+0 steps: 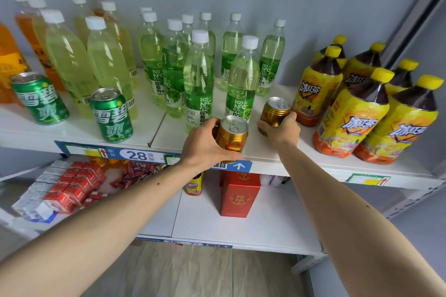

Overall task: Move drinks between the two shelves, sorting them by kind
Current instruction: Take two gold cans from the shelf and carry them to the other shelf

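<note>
Two gold cans stand at the front of the upper white shelf (265,152). My left hand (207,144) is wrapped around the nearer gold can (234,134), right at the shelf's front edge. My right hand (281,129) grips the other gold can (276,111), a little further back and to the right. Behind them stand several green grape-drink bottles (199,79). Several yellow iced-tea bottles (347,116) fill the right end. Two green soda cans (112,114) stand at the front left, before pale yellow bottles (67,62).
Orange drink bottles (9,65) stand at the far left. On the lower shelf (205,219) are a red box (239,194), one small iced-tea bottle (193,184), red snack packs (77,185) and sweets. A grey wall is behind, a metal upright at right.
</note>
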Available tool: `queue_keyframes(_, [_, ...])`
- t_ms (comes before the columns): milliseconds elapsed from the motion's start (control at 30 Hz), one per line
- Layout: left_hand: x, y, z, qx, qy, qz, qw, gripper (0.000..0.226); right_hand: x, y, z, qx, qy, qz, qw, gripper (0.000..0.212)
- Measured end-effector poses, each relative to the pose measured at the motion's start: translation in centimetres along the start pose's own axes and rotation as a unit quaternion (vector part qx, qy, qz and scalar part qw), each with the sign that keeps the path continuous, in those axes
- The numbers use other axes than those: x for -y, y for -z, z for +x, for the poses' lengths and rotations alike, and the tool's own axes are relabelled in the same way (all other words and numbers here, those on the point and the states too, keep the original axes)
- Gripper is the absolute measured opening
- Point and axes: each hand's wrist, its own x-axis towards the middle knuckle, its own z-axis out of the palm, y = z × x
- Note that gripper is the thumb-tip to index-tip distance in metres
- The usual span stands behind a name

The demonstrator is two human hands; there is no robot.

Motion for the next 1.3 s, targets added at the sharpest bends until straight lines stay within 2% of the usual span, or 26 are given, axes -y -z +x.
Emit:
queue_keyframes(200, [-0.8,1.2,0.2,0.01,-0.001,0.0,1.0,0.078,-0.3,2.2,-1.2,0.036,0.004,0.009,0.999,0.075])
queue_keyframes(467, [-1.7,4.5,-0.9,0.029,-0.012,0.006,0.999,0.081,-0.4,5.8,-5.8,0.083,0.068,0.018,0.994,0.075])
queue_keyframes(800, [0.4,11.2,-5.2,0.022,0.007,0.011,1.0,0.087,6.2,6.5,-11.7,0.159,0.143,0.07,0.974,0.064])
queue_keyframes(967, [4.0,16.7,-7.9,-0.008,0.039,-0.002,0.999,0.084,12.5,3.4,-15.6,0.202,0.204,0.082,0.954,0.056])
queue_keyframes(1167, [9.8,26.4,-11.3,-0.071,0.09,-0.005,0.993,0.093,21.2,-4.0,-21.5,0.288,0.255,0.12,0.915,0.06])
queue_keyframes(1300, [14.4,34.3,-14.4,-0.107,0.121,0.01,0.987,0.082,27.0,-10.0,-26.5,0.335,0.28,0.148,0.887,0.071])
